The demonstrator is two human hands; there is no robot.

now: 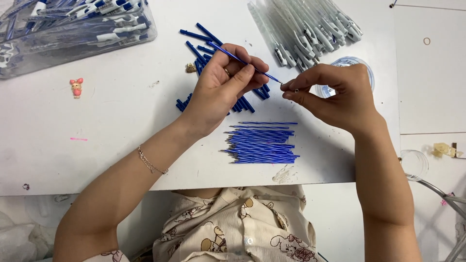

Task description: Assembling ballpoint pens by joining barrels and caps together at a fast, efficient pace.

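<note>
My left hand (224,85) pinches a thin blue pen refill (233,57), its tip pointing right. My right hand (335,92) pinches a tiny metal spring (283,87) at the refill's tip. Both hands hover over a white table (97,126). Below them lies a neat pile of several thin blue refills (262,141). Under and behind my left hand sits a loose heap of short blue pen parts (204,44). A small clear round container (347,64) is partly hidden behind my right hand.
A clear bag of assembled blue-and-white pens (73,26) lies at the far left. A pile of clear pen barrels (306,26) lies at the far right. A small pink figurine (76,87) stands left. A clear cup (415,164) sits past the table's right edge.
</note>
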